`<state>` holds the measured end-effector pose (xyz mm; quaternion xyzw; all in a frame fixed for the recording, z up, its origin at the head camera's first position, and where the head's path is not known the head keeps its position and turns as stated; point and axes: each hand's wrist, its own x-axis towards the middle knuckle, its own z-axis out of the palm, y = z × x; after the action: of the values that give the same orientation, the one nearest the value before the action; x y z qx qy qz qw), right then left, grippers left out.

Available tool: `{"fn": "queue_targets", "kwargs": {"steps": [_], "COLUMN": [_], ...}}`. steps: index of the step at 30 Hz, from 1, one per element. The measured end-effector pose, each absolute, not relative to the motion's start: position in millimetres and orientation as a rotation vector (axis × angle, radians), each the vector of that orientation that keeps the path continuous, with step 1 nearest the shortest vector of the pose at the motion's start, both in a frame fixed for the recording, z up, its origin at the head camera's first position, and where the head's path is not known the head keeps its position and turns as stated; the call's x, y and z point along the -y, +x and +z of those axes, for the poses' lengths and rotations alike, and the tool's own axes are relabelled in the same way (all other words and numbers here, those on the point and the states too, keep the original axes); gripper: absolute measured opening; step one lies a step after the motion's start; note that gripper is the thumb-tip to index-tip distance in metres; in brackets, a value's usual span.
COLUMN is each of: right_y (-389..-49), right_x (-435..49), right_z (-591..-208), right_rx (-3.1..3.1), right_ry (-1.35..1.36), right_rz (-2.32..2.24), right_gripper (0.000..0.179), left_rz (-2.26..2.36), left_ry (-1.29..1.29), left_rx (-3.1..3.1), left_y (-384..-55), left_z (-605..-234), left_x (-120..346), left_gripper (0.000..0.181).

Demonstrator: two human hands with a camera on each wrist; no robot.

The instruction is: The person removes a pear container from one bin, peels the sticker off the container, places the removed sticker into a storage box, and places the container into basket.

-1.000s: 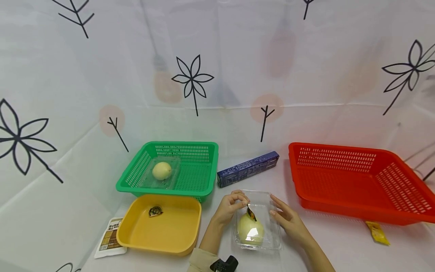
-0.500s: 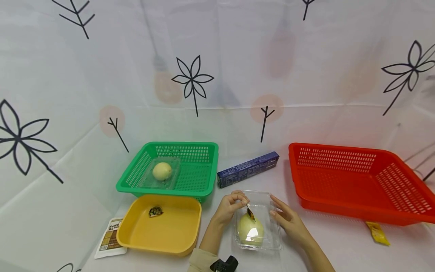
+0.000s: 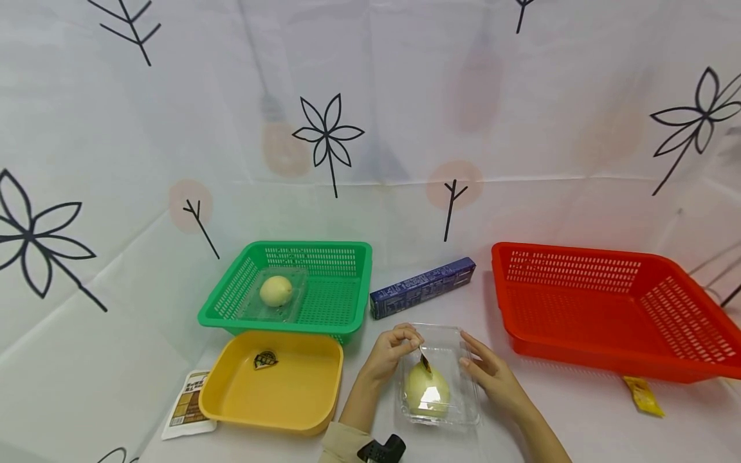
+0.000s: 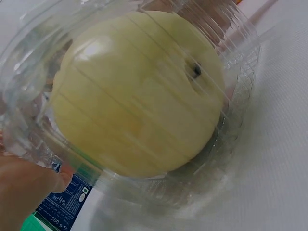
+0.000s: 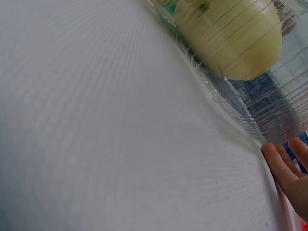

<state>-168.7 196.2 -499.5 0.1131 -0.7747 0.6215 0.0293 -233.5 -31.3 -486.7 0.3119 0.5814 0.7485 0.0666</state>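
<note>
In the head view a clear plastic clamshell box (image 3: 448,355) lies on the white cloth with a pale yellow-green, apple-like fruit (image 3: 427,391) inside. My left hand (image 3: 386,357) is over its left side, pinching a small dark sticker (image 3: 425,362) that slants above the lid; whether its lower end still clings cannot be told. At the box's right edge, my right hand (image 3: 489,375) holds it between thumb and fingers. The right wrist view shows fingertips (image 5: 271,153) against the box's edge. Through the ribbed wall in the left wrist view, the fruit (image 4: 139,96) shows its stem hollow.
A green basket (image 3: 361,289) holds another boxed fruit (image 3: 276,291). The yellow basin (image 3: 269,392) before it has a dark sticker (image 3: 265,360) inside. Around lie a white-brown packet (image 3: 188,408), a long blue box (image 3: 422,287), a red basket (image 3: 567,308) and a yellow sachet (image 3: 644,397).
The sticker in my left fingers has turned slightly, so its dark face looks narrower. Both hands and the box stay nearly where they were.
</note>
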Motion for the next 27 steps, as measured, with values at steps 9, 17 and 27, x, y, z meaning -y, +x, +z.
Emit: {"fn": "queue_targets", "kwargs": {"steps": [9,17,27], "right_y": [-169.3,-169.6,-168.9], "right_x": [-196.4,-196.7,-196.6], "right_z": [-499.8,-499.6,-500.1], "right_rx": [2.397,2.395,2.391], "right_ry": [0.346,0.345,0.336], "right_rz": [1.912,1.926,1.927], "right_gripper": [0.052,0.052,0.052], "left_rz": [2.287,2.307,2.314], "left_ry": [1.024,1.028,0.960], "left_rx": [-1.704,-1.678,-1.654], "left_y": [-236.1,-235.8,-234.8], "left_z": [-490.0,-488.9,-489.0], "left_x": [31.2,30.7,31.3], "left_gripper": [0.032,0.032,0.028]}}
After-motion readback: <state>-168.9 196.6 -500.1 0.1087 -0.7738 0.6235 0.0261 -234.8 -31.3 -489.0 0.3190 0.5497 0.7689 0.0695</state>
